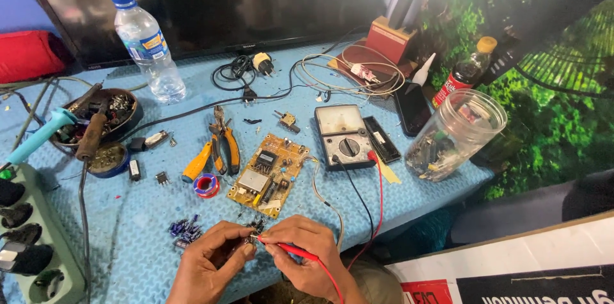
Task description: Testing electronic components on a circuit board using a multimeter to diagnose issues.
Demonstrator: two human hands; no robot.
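At the near edge of the blue textured table mat [134, 227], I see both hands pinched together. My left hand [208, 265] is curled, its thumb and fingertips closed on a tiny dark electronic component [251, 237], too small to make out further. My right hand [304, 259] is closed around a slim red test probe [291, 251], its metal tip touching that component. The probe's red lead runs up to a grey analogue multimeter with a round dial [344, 134], which lies well beyond the hands. Between them sits a tan rectangular circuit board [268, 175], just above the fingers. Orange-handled pliers [225, 144] lie to the left of the board.
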